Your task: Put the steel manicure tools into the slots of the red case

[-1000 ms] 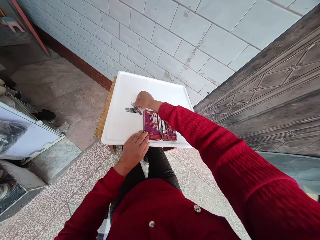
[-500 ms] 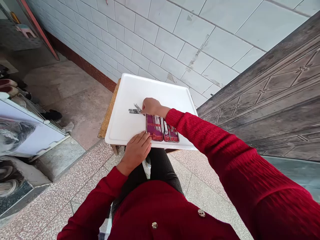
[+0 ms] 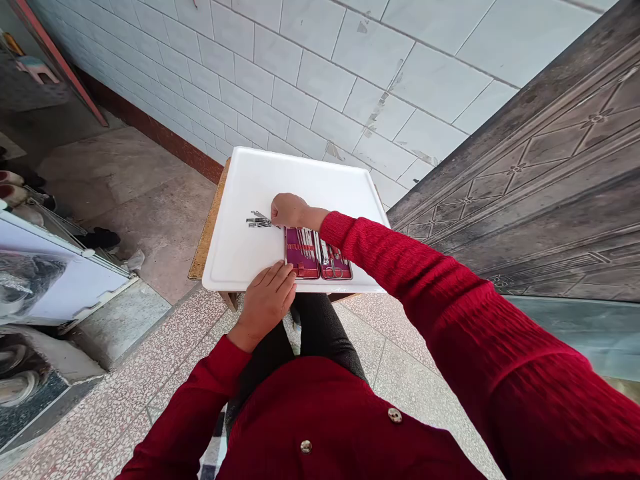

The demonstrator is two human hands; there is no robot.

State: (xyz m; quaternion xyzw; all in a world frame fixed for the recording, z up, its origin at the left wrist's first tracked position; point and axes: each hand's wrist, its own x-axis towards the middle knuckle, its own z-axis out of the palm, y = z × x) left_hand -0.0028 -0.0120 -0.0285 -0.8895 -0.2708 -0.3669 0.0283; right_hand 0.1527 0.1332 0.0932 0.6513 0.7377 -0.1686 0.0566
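Note:
An unfolded manicure case (image 3: pixel 303 273) with a purple and red lining lies at the near edge of a white tray (image 3: pixel 345 180). Slim metal tools, small scissors and a nail clipper sit in its loops. My left hand (image 3: pixel 267 297) lies flat, fingers stretched, with its fingertips at the case's near left corner. Just beyond the case, my right hand (image 3: pixel 290 210) is closed, fingertips down beside several silver nail clippers (image 3: pixel 257 221) on the tray. Whatever those fingers pinch is hidden by the hand.
The tray rests on a small wooden table (image 3: pixel 203 247) against a white tiled wall (image 3: pixel 280 80). A dark patterned panel (image 3: pixel 500 200) stands at the right. To the left are a white rack (image 3: pixel 65 273) with shoes and a speckled floor (image 3: pixel 170 353).
The view has shifted slightly, so tray and hands appear a little further left. My right hand stays by the clippers, and my left hand keeps its place at the case.

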